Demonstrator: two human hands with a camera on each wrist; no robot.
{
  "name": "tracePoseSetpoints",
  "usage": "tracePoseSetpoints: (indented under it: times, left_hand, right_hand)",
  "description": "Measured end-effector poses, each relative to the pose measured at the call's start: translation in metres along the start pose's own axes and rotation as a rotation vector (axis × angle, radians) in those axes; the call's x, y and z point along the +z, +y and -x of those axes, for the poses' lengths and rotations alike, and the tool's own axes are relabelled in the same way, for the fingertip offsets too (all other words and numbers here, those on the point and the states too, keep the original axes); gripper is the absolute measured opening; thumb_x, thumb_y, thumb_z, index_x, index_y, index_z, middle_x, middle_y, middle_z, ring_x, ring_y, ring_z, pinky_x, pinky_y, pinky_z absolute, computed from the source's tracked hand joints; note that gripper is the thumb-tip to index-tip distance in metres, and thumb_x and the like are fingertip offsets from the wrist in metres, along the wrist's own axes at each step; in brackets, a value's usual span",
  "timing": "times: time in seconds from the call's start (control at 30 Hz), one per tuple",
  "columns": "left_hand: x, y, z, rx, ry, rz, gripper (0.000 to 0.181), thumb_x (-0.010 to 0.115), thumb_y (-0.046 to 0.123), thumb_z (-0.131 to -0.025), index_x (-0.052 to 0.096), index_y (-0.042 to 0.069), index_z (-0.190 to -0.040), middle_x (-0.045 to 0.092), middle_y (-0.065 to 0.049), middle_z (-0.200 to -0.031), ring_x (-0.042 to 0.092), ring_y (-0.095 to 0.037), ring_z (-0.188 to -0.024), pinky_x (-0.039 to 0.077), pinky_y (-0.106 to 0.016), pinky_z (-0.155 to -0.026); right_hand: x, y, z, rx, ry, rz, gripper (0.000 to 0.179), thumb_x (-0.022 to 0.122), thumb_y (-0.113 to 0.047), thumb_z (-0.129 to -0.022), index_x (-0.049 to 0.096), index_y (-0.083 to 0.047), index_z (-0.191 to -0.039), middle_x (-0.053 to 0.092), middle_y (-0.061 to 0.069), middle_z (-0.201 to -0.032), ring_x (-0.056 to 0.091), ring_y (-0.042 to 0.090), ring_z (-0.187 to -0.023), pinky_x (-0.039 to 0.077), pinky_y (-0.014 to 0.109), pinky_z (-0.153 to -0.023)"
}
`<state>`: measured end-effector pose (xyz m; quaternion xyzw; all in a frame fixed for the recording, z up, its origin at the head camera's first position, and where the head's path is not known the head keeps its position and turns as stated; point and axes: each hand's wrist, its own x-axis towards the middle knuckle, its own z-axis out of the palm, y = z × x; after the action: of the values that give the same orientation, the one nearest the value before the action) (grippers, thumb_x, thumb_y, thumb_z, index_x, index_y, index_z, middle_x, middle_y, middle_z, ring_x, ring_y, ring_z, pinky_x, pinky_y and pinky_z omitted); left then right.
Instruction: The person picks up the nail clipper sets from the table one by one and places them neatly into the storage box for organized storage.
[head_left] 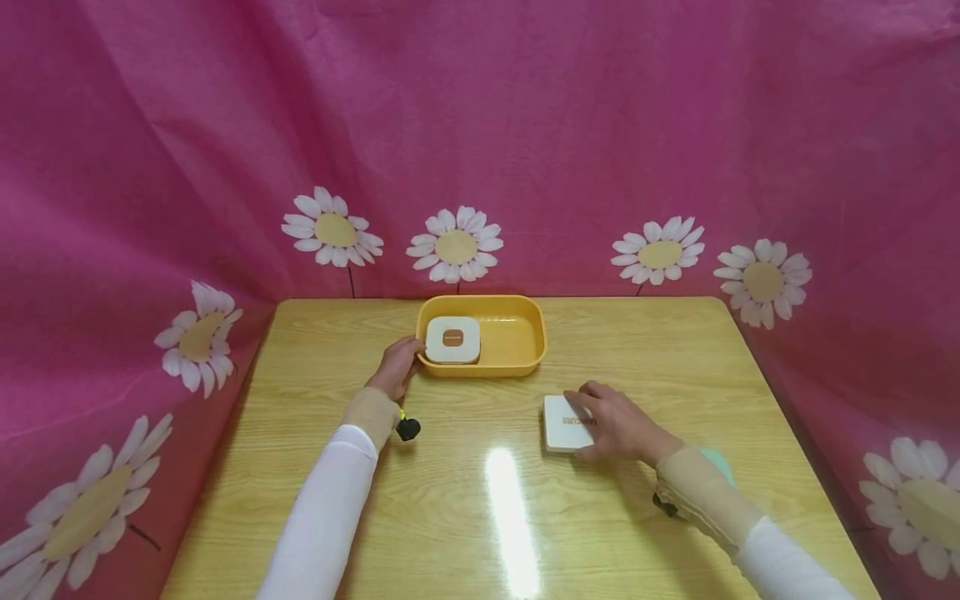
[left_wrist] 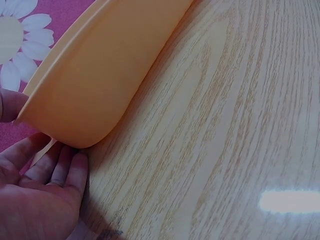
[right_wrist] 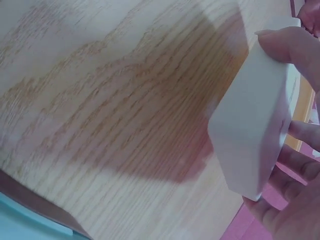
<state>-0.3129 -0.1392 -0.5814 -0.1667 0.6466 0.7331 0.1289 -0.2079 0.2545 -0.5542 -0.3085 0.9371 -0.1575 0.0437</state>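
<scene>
My left hand (head_left: 397, 367) holds the left end of a yellow plastic bin (head_left: 513, 371). In the left wrist view the thumb hooks over the bin's rim while the fingers (left_wrist: 62, 167) bend against its outer wall near the base. Inside the bin, at its left end, lies a white rounded box (head_left: 453, 351) with a brown square label. My right hand (head_left: 618, 423) grips a white square box (head_left: 564, 427) with brown lettering on top. The right wrist view shows the thumb on one edge of this box (right_wrist: 245, 115) and fingers along its other side.
Both boxes and the bin are at a wood-grain table (head_left: 465, 500). A mint-green object (head_left: 717, 464) is partly hidden under my right wrist. A pink flowered curtain (head_left: 525, 125) surrounds the table's back and sides. Bright light reflects off the table's front middle.
</scene>
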Motion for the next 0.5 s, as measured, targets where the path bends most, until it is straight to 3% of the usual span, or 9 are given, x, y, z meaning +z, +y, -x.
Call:
tracePoseSetpoints:
  times: [0.27, 0.5]
  left_hand:
    - [0.000, -0.002, -0.001, 0.002, 0.000, 0.014, 0.036, 0.051, 0.007, -0.101, 0.058, -0.009, -0.132, 0.056, -0.014, -0.125, 0.054, -0.019, -0.104, 0.048, -0.024, -0.088]
    - [0.000, -0.002, -0.001, -0.014, 0.016, 0.003, 0.035, 0.052, 0.008, -0.101, 0.058, -0.008, -0.131, 0.056, -0.013, -0.124, 0.054, -0.014, -0.096, 0.048, -0.026, -0.090]
  right_hand:
    - [-0.004, 0.000, -0.002, 0.054, -0.004, -0.040, 0.097, 0.098, -0.040, -0.066, 0.058, 0.002, -0.144, 0.059, 0.013, -0.122, 0.056, 0.020, -0.097, 0.055, 0.043, -0.086]
    - [-0.012, -0.003, -0.007, 0.049, 0.027, -0.045, 0.097, 0.098, -0.041, -0.067, 0.057, 0.003, -0.143, 0.058, 0.012, -0.120, 0.056, 0.017, -0.091, 0.056, 0.039, -0.081]
